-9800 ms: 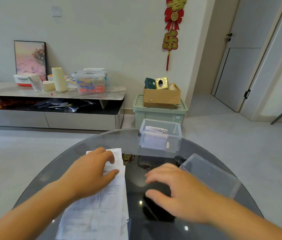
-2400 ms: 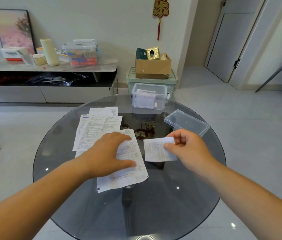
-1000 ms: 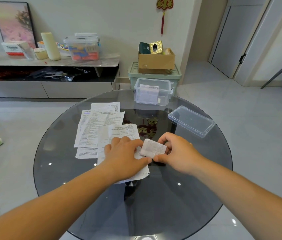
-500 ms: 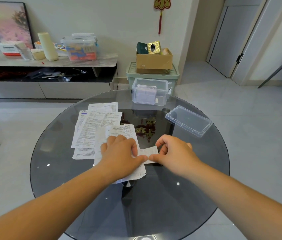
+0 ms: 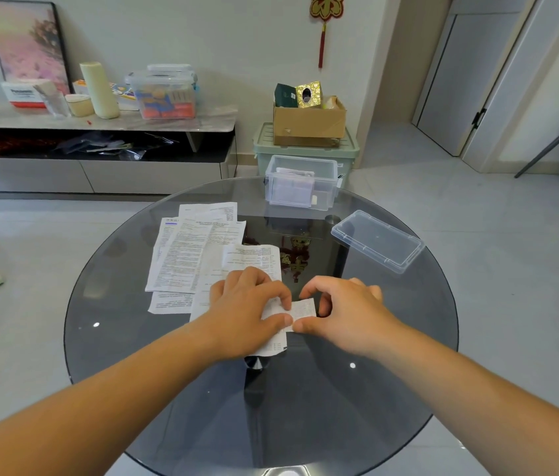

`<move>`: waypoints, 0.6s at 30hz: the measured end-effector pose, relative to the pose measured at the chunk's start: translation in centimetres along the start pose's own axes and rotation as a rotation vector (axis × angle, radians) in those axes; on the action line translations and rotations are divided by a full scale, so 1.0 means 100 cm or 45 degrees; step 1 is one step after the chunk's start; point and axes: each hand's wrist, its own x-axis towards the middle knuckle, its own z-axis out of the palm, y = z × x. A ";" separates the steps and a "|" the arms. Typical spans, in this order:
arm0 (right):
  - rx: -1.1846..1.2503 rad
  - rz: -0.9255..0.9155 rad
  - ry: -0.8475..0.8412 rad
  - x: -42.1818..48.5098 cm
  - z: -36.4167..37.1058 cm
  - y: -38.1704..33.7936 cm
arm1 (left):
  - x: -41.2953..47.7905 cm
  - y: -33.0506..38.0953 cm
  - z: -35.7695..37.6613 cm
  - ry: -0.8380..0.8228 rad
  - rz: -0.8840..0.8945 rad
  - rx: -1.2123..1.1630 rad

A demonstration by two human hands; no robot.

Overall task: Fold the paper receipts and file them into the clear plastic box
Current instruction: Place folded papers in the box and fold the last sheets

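receipt [image 5: 303,309] small, white, folded, printed, pinched

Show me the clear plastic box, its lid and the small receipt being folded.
clear plastic box [image 5: 326,193]: head view, bare right part of its front wall.
lid [image 5: 377,240]: head view, middle of its flat panel.
small receipt [image 5: 303,309]: head view, its uncovered middle strip.

1. The room is lit brightly and evenly by soft, diffuse light; shadows are faint.
2. Small white glare spots are seen on the glass table [image 5: 133,338], and the wall ornament [image 5: 326,8] is mirrored in it.
3. Straight lines are bent near the edges: the door frame [image 5: 511,73] and the picture frame [image 5: 27,42] appear tilted.
4. The print on the receipts [image 5: 185,255] is too fine to be read.
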 end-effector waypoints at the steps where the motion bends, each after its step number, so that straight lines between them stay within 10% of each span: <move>1: -0.024 -0.005 -0.003 0.000 0.000 0.000 | 0.000 -0.002 -0.002 -0.033 -0.001 -0.013; 18: -0.064 -0.016 -0.088 0.004 -0.012 0.015 | -0.001 -0.002 -0.010 -0.095 -0.028 -0.048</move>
